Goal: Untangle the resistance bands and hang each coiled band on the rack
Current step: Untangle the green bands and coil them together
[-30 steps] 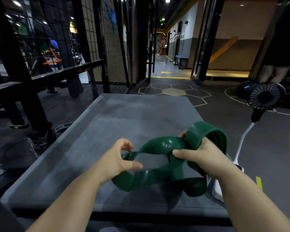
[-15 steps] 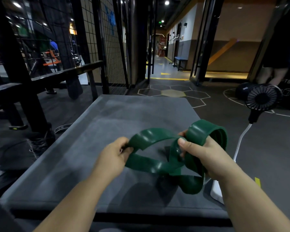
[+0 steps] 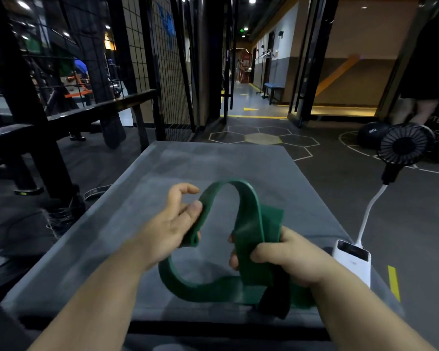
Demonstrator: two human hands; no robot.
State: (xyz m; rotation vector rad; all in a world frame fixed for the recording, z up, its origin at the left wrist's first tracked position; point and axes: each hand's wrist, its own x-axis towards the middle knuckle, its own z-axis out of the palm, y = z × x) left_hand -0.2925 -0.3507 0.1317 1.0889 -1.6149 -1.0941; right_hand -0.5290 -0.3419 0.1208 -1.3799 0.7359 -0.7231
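Above the grey padded platform (image 3: 238, 163), the left hand (image 3: 173, 229) pinches a fold of the wide dark-green rubber band (image 3: 249, 198), the right hand (image 3: 287, 257) clenching its bunched loops.

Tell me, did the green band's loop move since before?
Yes, leftward. The loop of the green band sat over the right hand, at the right edge of the grey platform; now it arches over the platform's middle, beside the left hand.
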